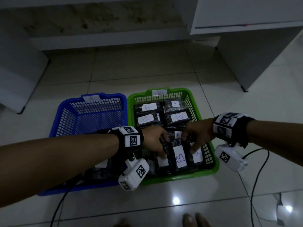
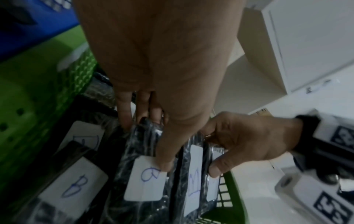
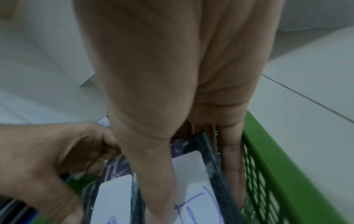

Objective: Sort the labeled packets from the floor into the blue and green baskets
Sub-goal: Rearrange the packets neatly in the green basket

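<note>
The green basket, tagged B, holds several dark packets with white B labels. Both hands reach into its near end. My left hand pinches an upright packet, thumb on its B label and fingers behind it. My right hand pinches the rightmost packet next to the basket wall. A third upright packet stands between them. To the left, the blue basket, tagged A, has dark packets at its near end, mostly hidden under my left arm.
White cabinets stand behind and to the right of the baskets on a glossy tiled floor. Black cables trail across the floor from both wrists. Toes show at the bottom edge.
</note>
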